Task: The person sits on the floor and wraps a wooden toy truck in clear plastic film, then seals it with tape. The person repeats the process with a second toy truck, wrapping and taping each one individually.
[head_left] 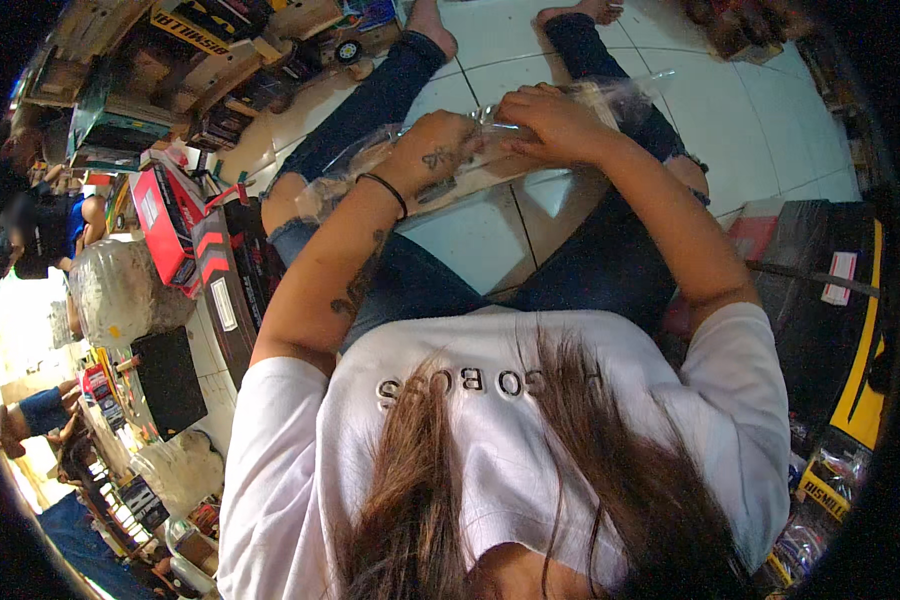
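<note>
A long, light-brown flat piece in clear plastic wrap [475, 186] lies across my lap, over both thighs. My left hand [438, 146], a black band at its wrist, has its fingers curled on the wrap near the middle. Right beside it, my right hand [548, 124] bends its fingers over the top of the wrap. Loose clear film spreads past the left hand and sticks out beyond the right one. What exactly is inside the wrap cannot be made out, as my hands and the shiny film cover part of it.
White floor tiles [770, 120] show between and beyond my legs. On the left are a red box [165, 225], stacked wooden pieces and boxes, and plastic-wrapped bundles [120, 290]. Other people [45, 230] sit at the far left. Large dark and yellow boxes [815, 270] stand close on the right.
</note>
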Demonstrator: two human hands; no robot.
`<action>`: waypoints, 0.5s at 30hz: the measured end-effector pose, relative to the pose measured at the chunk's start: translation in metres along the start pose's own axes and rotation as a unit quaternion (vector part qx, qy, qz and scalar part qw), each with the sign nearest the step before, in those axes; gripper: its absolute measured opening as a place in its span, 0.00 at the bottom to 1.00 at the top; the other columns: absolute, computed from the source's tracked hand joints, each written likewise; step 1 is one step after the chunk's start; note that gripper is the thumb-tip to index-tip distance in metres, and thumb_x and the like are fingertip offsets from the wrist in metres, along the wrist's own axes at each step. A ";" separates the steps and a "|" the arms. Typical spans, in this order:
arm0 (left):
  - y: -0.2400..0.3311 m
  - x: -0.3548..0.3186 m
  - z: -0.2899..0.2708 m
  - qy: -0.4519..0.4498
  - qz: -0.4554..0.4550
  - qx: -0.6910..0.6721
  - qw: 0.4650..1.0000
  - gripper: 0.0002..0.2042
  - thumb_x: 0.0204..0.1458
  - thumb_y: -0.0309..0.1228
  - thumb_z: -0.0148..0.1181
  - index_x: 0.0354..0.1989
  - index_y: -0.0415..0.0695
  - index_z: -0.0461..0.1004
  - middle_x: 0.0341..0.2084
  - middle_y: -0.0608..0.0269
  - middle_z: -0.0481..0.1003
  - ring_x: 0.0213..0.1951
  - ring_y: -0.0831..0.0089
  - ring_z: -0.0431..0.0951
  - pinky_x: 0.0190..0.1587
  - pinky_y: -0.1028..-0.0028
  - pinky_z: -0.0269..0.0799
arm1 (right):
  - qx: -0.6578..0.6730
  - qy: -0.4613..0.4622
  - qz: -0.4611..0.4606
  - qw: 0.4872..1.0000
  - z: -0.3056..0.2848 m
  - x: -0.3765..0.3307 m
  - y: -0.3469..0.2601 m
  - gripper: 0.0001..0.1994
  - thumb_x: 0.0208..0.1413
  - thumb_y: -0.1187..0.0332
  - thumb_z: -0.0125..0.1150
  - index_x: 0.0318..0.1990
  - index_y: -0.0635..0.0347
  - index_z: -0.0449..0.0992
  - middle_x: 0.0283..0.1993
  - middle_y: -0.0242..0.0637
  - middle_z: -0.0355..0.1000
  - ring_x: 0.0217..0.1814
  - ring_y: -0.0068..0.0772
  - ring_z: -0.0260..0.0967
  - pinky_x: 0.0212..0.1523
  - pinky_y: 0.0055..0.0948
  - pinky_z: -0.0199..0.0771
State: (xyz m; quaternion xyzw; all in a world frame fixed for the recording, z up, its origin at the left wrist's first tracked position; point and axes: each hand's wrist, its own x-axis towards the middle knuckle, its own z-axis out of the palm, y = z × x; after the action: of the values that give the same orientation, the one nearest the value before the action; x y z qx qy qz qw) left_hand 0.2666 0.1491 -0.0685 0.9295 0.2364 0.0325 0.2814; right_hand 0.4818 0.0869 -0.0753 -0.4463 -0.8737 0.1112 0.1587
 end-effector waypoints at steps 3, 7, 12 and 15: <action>0.020 0.008 0.006 0.045 -0.086 -0.020 0.995 0.12 0.54 0.33 0.51 0.37 0.36 0.74 0.27 0.42 0.76 0.33 0.48 0.77 0.39 0.58 0.71 | -0.041 -0.065 0.087 0.993 0.006 -0.004 0.005 0.14 0.56 0.60 0.54 0.35 0.64 0.74 0.34 0.50 0.72 0.38 0.54 0.70 0.41 0.47 0.69; 0.043 0.017 0.033 0.054 -0.124 0.115 0.984 0.15 0.50 0.27 0.50 0.45 0.33 0.68 0.31 0.42 0.77 0.35 0.50 0.79 0.40 0.57 0.73 | -0.038 -0.155 0.167 0.973 0.013 0.008 0.005 0.16 0.55 0.58 0.53 0.36 0.63 0.76 0.35 0.52 0.73 0.40 0.54 0.72 0.41 0.49 0.71; 0.029 0.017 0.044 0.041 -0.075 0.195 0.977 0.12 0.53 0.28 0.48 0.40 0.34 0.71 0.30 0.42 0.77 0.35 0.51 0.79 0.39 0.57 0.74 | -0.029 -0.077 0.136 0.987 -0.012 0.001 0.000 0.15 0.52 0.59 0.56 0.41 0.60 0.75 0.43 0.48 0.73 0.48 0.52 0.70 0.48 0.46 0.69; 0.012 0.019 0.037 0.005 -0.042 0.154 0.987 0.11 0.53 0.29 0.47 0.38 0.35 0.73 0.30 0.42 0.76 0.35 0.50 0.79 0.39 0.57 0.74 | -0.097 0.197 0.106 0.970 -0.038 -0.070 0.015 0.17 0.48 0.66 0.62 0.47 0.57 0.73 0.50 0.43 0.71 0.55 0.49 0.65 0.57 0.41 0.63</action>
State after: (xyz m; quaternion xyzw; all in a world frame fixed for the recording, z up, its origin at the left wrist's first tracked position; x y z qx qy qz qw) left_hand 0.2957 0.1299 -0.0948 0.9510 0.2783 -0.0118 0.1345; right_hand 0.5458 0.0407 -0.0576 -0.5629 -0.7793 -0.0480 0.2713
